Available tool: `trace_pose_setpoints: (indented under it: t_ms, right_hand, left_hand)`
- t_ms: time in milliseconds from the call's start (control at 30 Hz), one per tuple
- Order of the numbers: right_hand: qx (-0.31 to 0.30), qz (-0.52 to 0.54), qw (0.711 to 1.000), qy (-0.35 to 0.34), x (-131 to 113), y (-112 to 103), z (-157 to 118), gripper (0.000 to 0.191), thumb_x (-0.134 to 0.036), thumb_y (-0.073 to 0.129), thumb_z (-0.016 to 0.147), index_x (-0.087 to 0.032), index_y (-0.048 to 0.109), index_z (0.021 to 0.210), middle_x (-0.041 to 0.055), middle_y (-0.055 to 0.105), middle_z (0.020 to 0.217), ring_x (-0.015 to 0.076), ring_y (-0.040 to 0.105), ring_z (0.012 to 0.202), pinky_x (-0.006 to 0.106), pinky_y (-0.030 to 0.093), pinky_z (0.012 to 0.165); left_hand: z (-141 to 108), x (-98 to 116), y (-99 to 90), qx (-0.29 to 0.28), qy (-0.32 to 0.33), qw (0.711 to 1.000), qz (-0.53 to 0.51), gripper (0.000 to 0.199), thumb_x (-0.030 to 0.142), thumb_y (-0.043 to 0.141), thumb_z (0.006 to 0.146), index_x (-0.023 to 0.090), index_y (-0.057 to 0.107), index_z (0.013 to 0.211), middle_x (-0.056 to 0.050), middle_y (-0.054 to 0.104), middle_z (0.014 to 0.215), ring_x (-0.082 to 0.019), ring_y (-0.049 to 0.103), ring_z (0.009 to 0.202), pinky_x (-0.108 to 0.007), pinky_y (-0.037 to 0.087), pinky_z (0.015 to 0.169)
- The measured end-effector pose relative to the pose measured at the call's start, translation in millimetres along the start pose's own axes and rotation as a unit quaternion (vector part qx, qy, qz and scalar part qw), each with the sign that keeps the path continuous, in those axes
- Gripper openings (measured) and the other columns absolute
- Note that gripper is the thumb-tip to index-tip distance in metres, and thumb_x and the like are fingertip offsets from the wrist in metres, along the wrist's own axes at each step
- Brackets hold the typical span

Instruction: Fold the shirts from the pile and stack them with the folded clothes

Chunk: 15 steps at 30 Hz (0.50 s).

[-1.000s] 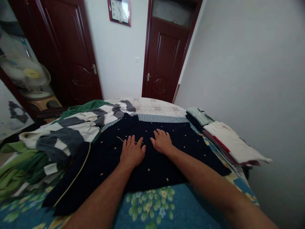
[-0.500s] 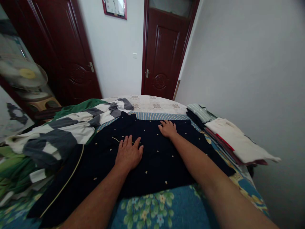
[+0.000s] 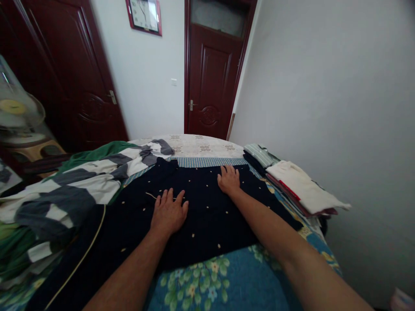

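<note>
A dark navy shirt (image 3: 201,224) with small pale dots and cream piping lies spread flat in front of me. My left hand (image 3: 169,211) rests palm down near its piped chest pocket edge, fingers spread. Farther up and to the right, my right hand (image 3: 228,179) lies flat on the cloth close to the shirt's far edge, its fingers slightly apart. Neither hand grips the fabric. A sleeve with a cream-piped cuff reaches toward the lower left, partly behind my left forearm.
Beneath the shirt is a blue floral quilt (image 3: 249,280). Loose grey-and-white checked cloth (image 3: 74,185) and green cloth (image 3: 97,153) are heaped at the left. Folded clothes, a white garment (image 3: 304,185) on top, are stacked at the right beside the wall.
The camera view has turned slightly right and up, so everything sits farther left. My right hand has shifted a little along the shirt; my left hand stays by the pocket.
</note>
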State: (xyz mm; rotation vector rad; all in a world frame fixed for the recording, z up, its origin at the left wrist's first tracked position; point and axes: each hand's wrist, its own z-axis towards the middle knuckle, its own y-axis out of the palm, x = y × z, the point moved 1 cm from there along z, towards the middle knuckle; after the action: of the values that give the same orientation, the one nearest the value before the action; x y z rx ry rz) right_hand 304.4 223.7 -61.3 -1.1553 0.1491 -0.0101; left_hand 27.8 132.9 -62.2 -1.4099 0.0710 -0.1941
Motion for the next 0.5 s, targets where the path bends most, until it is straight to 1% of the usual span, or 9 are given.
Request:
trace_pose_setpoints:
  t_ms: [67, 133, 200, 267, 367, 500]
  right_hand:
    - [-0.023, -0.02, 0.999, 0.015, 22.5, -5.9, -11.9, 0.054, -0.042, 0.047, 0.105, -0.019, 0.057, 0.153, 0.0181, 0.048, 0.163, 0.0335, 0.039, 0.151, 0.054, 0.027, 0.125]
    - [-0.067, -0.03, 0.997, 0.03, 47.7, -9.0, -20.3, 0.054, -0.046, 0.044, 0.107, -0.019, 0.06, 0.151, 0.0187, 0.051, 0.161, 0.0339, 0.045, 0.148, 0.051, 0.033, 0.122]
    - [-0.108, -0.029, 0.993, 0.023, 70.4, -8.5, -23.4, 0.058, -0.051, 0.04, 0.108, -0.02, 0.058, 0.154, 0.017, 0.05, 0.162, 0.0332, 0.045, 0.149, 0.048, 0.034, 0.122]
    - [-0.132, -0.024, 0.991, 0.014, 86.8, -4.8, -20.2, 0.062, -0.055, 0.037, 0.109, -0.021, 0.052, 0.159, 0.0145, 0.045, 0.167, 0.0322, 0.039, 0.154, 0.048, 0.03, 0.125]
    - [-0.145, -0.013, 0.989, 0.035, 98.4, 4.5, -4.2, 0.066, -0.058, 0.034, 0.109, -0.023, 0.046, 0.164, 0.0128, 0.038, 0.172, 0.0323, 0.032, 0.159, 0.052, 0.025, 0.128]
    - [-0.148, -0.005, 0.987, 0.069, 101.5, 15.7, 29.0, 0.068, -0.06, 0.032, 0.109, -0.024, 0.046, 0.165, 0.0132, 0.037, 0.173, 0.0326, 0.031, 0.159, 0.053, 0.023, 0.128]
  left_hand:
    - [0.3, 0.3, 0.2, 0.002, 0.0, 1.0, 0.0, 0.062, 0.053, 0.04, 0.105, 0.028, 0.054, 0.161, -0.015, 0.047, 0.168, -0.039, 0.037, 0.158, -0.057, 0.027, 0.127]
    - [0.5, 0.5, 0.5, 0.004, 0.001, 1.0, -0.001, 0.062, 0.053, 0.04, 0.105, 0.028, 0.054, 0.16, -0.015, 0.047, 0.168, -0.039, 0.037, 0.158, -0.057, 0.027, 0.127]
    - [0.7, 0.6, 0.9, 0.005, 0.001, 1.0, -0.001, 0.062, 0.053, 0.04, 0.105, 0.028, 0.054, 0.16, -0.015, 0.048, 0.167, -0.04, 0.037, 0.158, -0.057, 0.026, 0.127]
    - [0.9, 0.5, 1.1, 0.005, 0.0, 1.0, -0.001, 0.062, 0.053, 0.041, 0.105, 0.028, 0.054, 0.16, -0.015, 0.048, 0.167, -0.04, 0.037, 0.158, -0.057, 0.026, 0.128]
    - [1.1, 0.4, 1.4, 0.005, 0.002, 1.0, 0.005, 0.062, 0.053, 0.041, 0.105, 0.028, 0.054, 0.161, -0.015, 0.048, 0.167, -0.04, 0.037, 0.158, -0.057, 0.026, 0.128]
    - [1.3, 0.2, 2.0, 0.003, 0.004, 1.0, 0.013, 0.062, 0.052, 0.041, 0.105, 0.028, 0.054, 0.161, -0.014, 0.048, 0.167, -0.039, 0.038, 0.158, -0.056, 0.025, 0.128]
